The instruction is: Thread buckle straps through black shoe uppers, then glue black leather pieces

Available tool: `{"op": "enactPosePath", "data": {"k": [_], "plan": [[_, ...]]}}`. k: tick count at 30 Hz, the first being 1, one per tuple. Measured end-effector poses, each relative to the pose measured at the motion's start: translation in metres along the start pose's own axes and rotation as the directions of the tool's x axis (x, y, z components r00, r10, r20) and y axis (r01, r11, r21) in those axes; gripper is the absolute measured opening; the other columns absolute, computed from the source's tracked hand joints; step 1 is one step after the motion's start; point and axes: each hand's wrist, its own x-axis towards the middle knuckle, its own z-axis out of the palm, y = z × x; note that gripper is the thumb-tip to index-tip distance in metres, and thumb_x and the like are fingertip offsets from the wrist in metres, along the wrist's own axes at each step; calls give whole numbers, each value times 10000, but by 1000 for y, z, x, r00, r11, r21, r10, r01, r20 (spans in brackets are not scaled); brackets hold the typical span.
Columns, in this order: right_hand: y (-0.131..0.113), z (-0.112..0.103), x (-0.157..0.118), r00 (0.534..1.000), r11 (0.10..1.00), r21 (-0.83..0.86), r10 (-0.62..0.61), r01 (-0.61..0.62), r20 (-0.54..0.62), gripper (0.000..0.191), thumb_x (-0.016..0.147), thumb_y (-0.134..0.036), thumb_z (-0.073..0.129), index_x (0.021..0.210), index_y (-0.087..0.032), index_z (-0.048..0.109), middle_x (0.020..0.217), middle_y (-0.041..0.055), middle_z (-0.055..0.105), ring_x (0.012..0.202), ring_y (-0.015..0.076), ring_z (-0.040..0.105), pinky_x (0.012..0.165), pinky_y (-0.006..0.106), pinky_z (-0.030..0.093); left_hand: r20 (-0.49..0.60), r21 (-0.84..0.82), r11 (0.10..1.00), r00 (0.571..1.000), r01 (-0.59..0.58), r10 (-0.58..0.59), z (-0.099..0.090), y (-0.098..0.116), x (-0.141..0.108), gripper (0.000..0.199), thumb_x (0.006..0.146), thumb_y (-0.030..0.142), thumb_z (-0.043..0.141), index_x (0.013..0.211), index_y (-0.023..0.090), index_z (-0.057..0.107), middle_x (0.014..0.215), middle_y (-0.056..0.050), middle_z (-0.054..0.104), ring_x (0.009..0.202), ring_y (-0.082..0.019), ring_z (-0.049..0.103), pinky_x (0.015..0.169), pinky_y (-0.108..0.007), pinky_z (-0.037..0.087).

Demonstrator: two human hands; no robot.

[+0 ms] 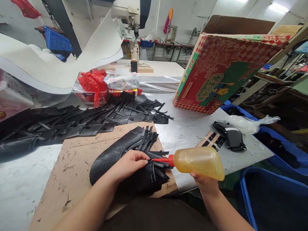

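In my right hand (204,179) is a yellowish squeeze bottle (198,162), lying nearly horizontal. Its red nozzle (162,159) points left, and the tip is at the fingertips of my left hand (131,163). Those fingers are pinched on a black strap at the edge of a stack of black leather pieces (108,157). Several thin straps stick out from the stack. Under it lies a brown cardboard sheet (79,166) with dark glue-like marks. Behind, a long row of overlapping black strapped pieces (72,122) runs across the table.
A red and green carton (223,70) stands at the back right. Black parts (234,138) and a plastic bag (250,123) lie near the right edge, beside blue bins (249,199). White sheets (48,70), a red bag (92,83) and a sewing machine (134,19) are behind.
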Motion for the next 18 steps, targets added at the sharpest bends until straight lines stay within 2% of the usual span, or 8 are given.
{"op": "enactPosePath", "data": {"k": [2,5,9,14,18], "plan": [[3,-1,-1,999,1000,-1,25,-25,36,467,635,-434,772,1055,-320,603,972,38,683,876,265,652,764,434,570,-21,17,1000,1000,0,1,0,0,0,243,613,346,584,727,154,678,661,-9,621,655,-164,523,611,-262,382],[7,-2,-2,999,999,-23,44,-44,15,452,644,-458,755,1049,-319,610,984,39,679,903,262,644,797,445,551,-44,42,999,999,7,-5,0,1,-1,249,618,351,583,738,160,688,696,-15,635,689,-176,536,628,-265,399],[7,-2,-1,999,999,-23,43,-43,27,431,650,-462,750,1035,-316,624,968,49,685,883,271,645,756,450,559,-47,43,999,999,29,-27,0,2,-3,252,619,357,579,745,165,683,711,-16,633,699,-179,529,641,-273,401],[9,-3,1,999,999,19,32,-32,-28,375,671,-442,740,996,-288,634,924,50,691,836,258,651,724,423,565,-1,27,1000,1000,11,-11,0,1,-1,243,633,341,569,755,156,670,697,-9,620,679,-165,517,649,-270,383],[14,-7,1,995,994,50,96,-96,5,401,657,-458,743,987,-257,637,921,73,690,837,273,651,729,432,562,19,36,999,1000,-4,4,-1,-3,0,232,661,330,566,763,150,670,667,-2,609,648,-152,513,617,-259,368]]}}
